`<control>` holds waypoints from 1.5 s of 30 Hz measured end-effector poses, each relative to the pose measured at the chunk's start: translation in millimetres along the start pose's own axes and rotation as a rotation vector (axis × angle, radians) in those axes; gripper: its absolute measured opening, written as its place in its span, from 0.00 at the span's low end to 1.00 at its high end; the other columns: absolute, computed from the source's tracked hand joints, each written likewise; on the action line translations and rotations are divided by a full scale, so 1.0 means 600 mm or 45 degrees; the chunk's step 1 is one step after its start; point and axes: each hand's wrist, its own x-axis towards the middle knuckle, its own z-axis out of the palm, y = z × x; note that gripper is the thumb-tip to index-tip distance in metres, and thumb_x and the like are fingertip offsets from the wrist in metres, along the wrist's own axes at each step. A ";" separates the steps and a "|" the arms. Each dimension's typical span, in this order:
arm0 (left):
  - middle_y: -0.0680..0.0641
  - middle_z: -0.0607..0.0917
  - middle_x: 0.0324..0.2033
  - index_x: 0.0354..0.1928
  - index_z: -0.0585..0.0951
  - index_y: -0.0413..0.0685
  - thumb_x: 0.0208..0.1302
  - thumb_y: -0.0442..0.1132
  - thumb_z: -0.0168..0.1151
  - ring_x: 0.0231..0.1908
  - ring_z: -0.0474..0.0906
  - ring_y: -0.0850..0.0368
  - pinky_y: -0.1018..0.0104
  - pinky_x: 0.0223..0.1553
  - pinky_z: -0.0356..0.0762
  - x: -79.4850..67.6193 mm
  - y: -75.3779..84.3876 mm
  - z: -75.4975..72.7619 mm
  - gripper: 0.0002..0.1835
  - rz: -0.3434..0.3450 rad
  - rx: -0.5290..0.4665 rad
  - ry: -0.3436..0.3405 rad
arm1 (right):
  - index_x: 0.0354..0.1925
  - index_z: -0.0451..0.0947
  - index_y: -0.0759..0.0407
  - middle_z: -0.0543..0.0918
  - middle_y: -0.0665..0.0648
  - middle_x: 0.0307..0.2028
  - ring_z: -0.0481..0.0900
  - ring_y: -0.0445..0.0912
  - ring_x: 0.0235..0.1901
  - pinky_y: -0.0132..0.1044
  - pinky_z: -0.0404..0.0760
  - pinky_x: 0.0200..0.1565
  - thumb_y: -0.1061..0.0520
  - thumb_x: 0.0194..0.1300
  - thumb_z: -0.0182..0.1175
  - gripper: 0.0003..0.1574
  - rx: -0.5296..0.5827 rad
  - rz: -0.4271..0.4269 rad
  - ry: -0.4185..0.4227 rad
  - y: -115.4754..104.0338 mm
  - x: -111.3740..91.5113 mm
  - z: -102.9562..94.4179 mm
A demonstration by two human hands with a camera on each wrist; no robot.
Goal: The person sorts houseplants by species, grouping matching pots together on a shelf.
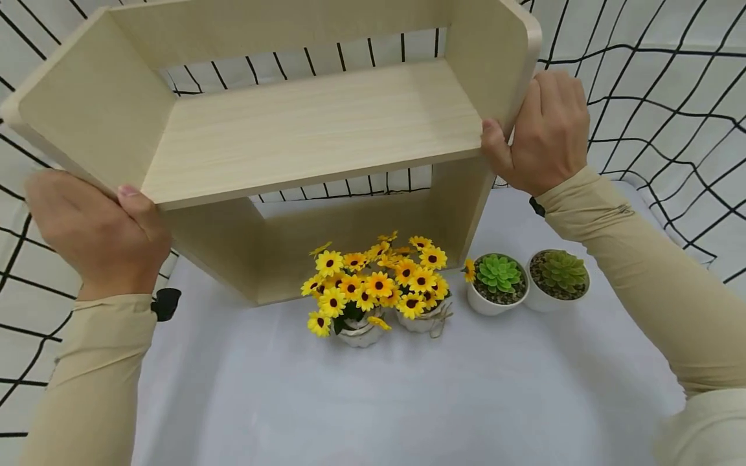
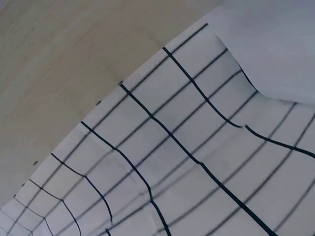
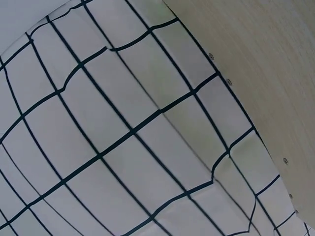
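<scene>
A pale wooden two-tier shelf stands at the far side, its upper board facing me. My left hand grips its left side, the thumb lying at the front corner of the board. On the opposite side my right hand holds the right panel, thumb at the front edge and fingers around the outside. Each wrist camera catches only a side panel with small screw heads, and no fingers; the right one shows its panel likewise.
Two pots of yellow artificial flowers stand before the shelf's lower opening. To their right are two white pots with succulents, one bright green and one duller. White cloth covers the table; black-gridded white walls surround it.
</scene>
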 end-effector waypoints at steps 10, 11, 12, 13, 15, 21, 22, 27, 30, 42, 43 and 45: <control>0.29 0.64 0.29 0.34 0.67 0.24 0.52 0.47 0.33 0.31 0.56 0.33 0.43 0.39 0.51 -0.001 0.064 0.044 0.27 0.097 -0.138 -0.040 | 0.30 0.71 0.77 0.70 0.75 0.27 0.63 0.68 0.31 0.61 0.58 0.38 0.39 0.57 0.39 0.39 -0.023 0.148 0.084 0.048 -0.022 -0.034; 0.29 0.65 0.29 0.34 0.67 0.24 0.52 0.47 0.33 0.31 0.56 0.33 0.43 0.38 0.51 -0.001 0.069 0.049 0.26 0.108 -0.143 -0.047 | 0.31 0.71 0.77 0.71 0.75 0.28 0.63 0.68 0.31 0.61 0.58 0.38 0.38 0.57 0.38 0.39 -0.032 0.161 0.084 0.052 -0.024 -0.040; 0.29 0.65 0.29 0.33 0.67 0.25 0.53 0.47 0.33 0.31 0.56 0.34 0.44 0.38 0.51 -0.002 0.074 0.054 0.26 0.118 -0.148 -0.053 | 0.32 0.72 0.77 0.71 0.76 0.28 0.63 0.68 0.32 0.62 0.58 0.38 0.39 0.57 0.38 0.40 -0.037 0.169 0.089 0.056 -0.026 -0.045; 0.29 0.65 0.29 0.33 0.67 0.25 0.53 0.47 0.33 0.30 0.56 0.34 0.44 0.37 0.51 -0.003 0.079 0.060 0.26 0.129 -0.156 -0.054 | 0.32 0.72 0.77 0.71 0.76 0.28 0.62 0.69 0.31 0.62 0.57 0.38 0.39 0.57 0.38 0.40 -0.043 0.176 0.093 0.061 -0.028 -0.050; 0.29 0.65 0.28 0.32 0.67 0.25 0.53 0.46 0.33 0.30 0.56 0.34 0.44 0.37 0.51 -0.004 0.089 0.070 0.25 0.149 -0.173 -0.054 | 0.34 0.72 0.78 0.71 0.77 0.29 0.62 0.69 0.32 0.62 0.57 0.39 0.39 0.57 0.38 0.40 -0.054 0.188 0.086 0.069 -0.031 -0.061; 0.29 0.69 0.31 0.38 0.70 0.27 0.58 0.46 0.34 0.32 0.60 0.35 0.44 0.36 0.54 -0.013 0.113 0.090 0.25 0.219 -0.124 -0.134 | 0.37 0.72 0.78 0.71 0.78 0.31 0.62 0.70 0.33 0.61 0.54 0.38 0.39 0.55 0.36 0.42 -0.111 0.243 0.057 0.087 -0.040 -0.089; 0.29 0.70 0.32 0.39 0.70 0.28 0.59 0.46 0.34 0.32 0.60 0.36 0.44 0.36 0.55 -0.015 0.116 0.092 0.25 0.230 -0.107 -0.149 | 0.37 0.72 0.79 0.71 0.77 0.30 0.62 0.70 0.32 0.60 0.54 0.38 0.39 0.55 0.35 0.42 -0.116 0.247 0.057 0.089 -0.042 -0.092; 0.30 0.71 0.32 0.41 0.70 0.30 0.61 0.46 0.34 0.33 0.62 0.37 0.45 0.36 0.57 -0.019 0.126 0.095 0.24 0.265 -0.077 -0.181 | 0.40 0.72 0.78 0.71 0.77 0.30 0.60 0.70 0.31 0.60 0.52 0.38 0.34 0.59 0.32 0.48 -0.111 0.236 0.048 0.101 -0.048 -0.101; 0.30 0.71 0.32 0.40 0.70 0.30 0.61 0.46 0.35 0.33 0.63 0.37 0.45 0.36 0.58 -0.018 0.128 0.095 0.23 0.277 -0.072 -0.188 | 0.43 0.72 0.76 0.73 0.78 0.34 0.63 0.70 0.35 0.61 0.56 0.40 0.32 0.60 0.30 0.50 -0.072 0.248 0.033 0.107 -0.049 -0.100; 0.29 0.72 0.34 0.40 0.70 0.28 0.61 0.50 0.38 0.36 0.63 0.34 0.43 0.40 0.56 -0.001 0.133 0.081 0.27 0.295 -0.121 -0.206 | 0.43 0.72 0.74 0.73 0.74 0.34 0.68 0.65 0.37 0.54 0.61 0.39 0.21 0.65 0.32 0.57 0.084 0.273 -0.312 0.131 -0.106 -0.144; 0.29 0.72 0.34 0.40 0.70 0.28 0.62 0.51 0.37 0.36 0.63 0.34 0.43 0.41 0.56 0.000 0.133 0.080 0.27 0.304 -0.112 -0.207 | 0.42 0.72 0.74 0.73 0.73 0.35 0.68 0.64 0.36 0.51 0.60 0.38 0.22 0.65 0.34 0.55 0.108 0.289 -0.336 0.131 -0.119 -0.151; 0.28 0.72 0.35 0.41 0.70 0.28 0.62 0.51 0.36 0.38 0.63 0.34 0.43 0.42 0.55 0.003 0.132 0.080 0.28 0.317 -0.102 -0.202 | 0.44 0.72 0.73 0.73 0.72 0.36 0.69 0.61 0.37 0.47 0.61 0.38 0.24 0.66 0.37 0.52 0.162 0.328 -0.394 0.130 -0.149 -0.165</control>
